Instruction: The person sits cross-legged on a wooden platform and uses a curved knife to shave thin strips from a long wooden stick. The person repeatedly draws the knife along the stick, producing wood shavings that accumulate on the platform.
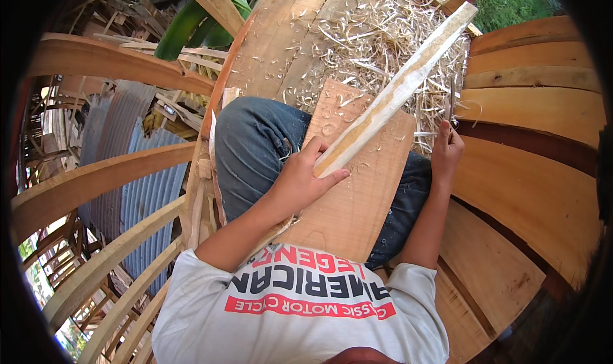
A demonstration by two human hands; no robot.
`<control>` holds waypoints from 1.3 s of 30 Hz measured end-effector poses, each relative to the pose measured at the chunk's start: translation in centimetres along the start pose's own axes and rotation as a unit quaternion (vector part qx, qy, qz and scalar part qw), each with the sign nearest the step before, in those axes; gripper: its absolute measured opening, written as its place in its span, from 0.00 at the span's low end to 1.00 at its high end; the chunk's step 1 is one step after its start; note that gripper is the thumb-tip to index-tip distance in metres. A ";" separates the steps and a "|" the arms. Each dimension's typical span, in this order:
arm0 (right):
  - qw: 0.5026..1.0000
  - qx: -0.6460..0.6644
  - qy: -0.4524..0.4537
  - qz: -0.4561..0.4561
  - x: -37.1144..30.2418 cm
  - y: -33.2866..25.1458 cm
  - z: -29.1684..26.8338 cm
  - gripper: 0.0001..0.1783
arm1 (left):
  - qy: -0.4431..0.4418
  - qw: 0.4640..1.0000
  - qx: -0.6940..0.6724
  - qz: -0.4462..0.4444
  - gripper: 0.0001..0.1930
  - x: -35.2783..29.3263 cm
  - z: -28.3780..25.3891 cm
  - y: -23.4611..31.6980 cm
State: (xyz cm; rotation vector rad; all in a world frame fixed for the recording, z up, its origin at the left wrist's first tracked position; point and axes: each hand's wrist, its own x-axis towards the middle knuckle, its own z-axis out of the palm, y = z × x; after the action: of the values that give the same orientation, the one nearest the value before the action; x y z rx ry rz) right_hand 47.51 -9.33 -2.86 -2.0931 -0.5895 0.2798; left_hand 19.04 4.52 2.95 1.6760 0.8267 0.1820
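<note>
A long pale strip of wood point(408, 80), whitish with a rough tan band along it, slants from my lap up to the far right. My left hand point(302, 178) is closed round its near end, thumb on the right side. Beneath the strip, a flat wooden board point(354, 204) rests across my lap between my thighs. To the right, apart from the strip, my right hand point(447, 148) grips a knife point(451, 98) that points away from me. Its thin blade shows nearly edge-on, and the handle is mostly hidden by the fingers.
Curled wood shavings point(357, 35) cover the planks point(268, 58) beyond my knees. Curved wooden ribs point(102, 179) stand at the left, with corrugated metal sheets point(150, 195) and scrap wood outside them. Wide planks point(530, 192) form a wall at the right.
</note>
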 end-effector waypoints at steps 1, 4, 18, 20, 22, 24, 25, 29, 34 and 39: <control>0.998 0.052 -0.013 0.022 -0.3 0.1 0.2 0.29 | 0.002 1.000 0.007 0.005 0.19 0.1 0.0 0.1; 0.966 0.232 -0.095 0.064 -2.0 -2.7 1.0 0.23 | 0.009 1.000 0.027 0.011 0.20 0.2 0.0 0.8; 0.824 0.500 -0.233 0.128 -5.3 -5.7 3.1 0.13 | -0.243 0.960 -0.037 -0.131 0.16 0.6 -0.7 3.0; 0.826 0.500 -0.226 0.130 -5.1 -5.6 2.5 0.14 | -0.302 0.925 -0.158 -0.170 0.16 0.6 -0.7 2.5; 0.831 0.495 -0.224 0.119 -4.9 -5.4 2.2 0.14 | -0.333 0.888 -0.228 -0.220 0.15 0.8 -0.9 3.0; 0.839 0.484 -0.228 0.098 -4.8 -4.9 2.2 0.15 | -0.336 0.902 -0.197 -0.188 0.13 0.9 -0.9 2.8; 0.847 0.477 -0.204 0.112 -4.7 -5.0 2.3 0.15 | -0.336 0.908 -0.182 -0.172 0.12 0.9 -0.8 2.8; 0.912 0.370 -0.149 0.094 -4.5 -4.7 2.5 0.19 | -0.257 0.950 -0.113 -0.136 0.10 0.4 -0.2 3.8; 0.984 0.114 -0.097 -0.100 -4.7 -4.5 2.5 0.22 | -0.176 0.969 -0.115 -0.132 0.10 0.2 -0.4 4.2; 0.975 -0.009 -0.116 -0.191 -5.5 -5.4 2.3 0.18 | -0.106 0.986 -0.073 -0.102 0.10 -0.1 -0.5 5.4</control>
State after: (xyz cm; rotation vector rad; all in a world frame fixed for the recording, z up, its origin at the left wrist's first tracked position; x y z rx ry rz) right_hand 40.19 -7.94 0.23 -1.9277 -1.1209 0.2989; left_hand 20.96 4.61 8.08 1.4354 0.7991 -0.0761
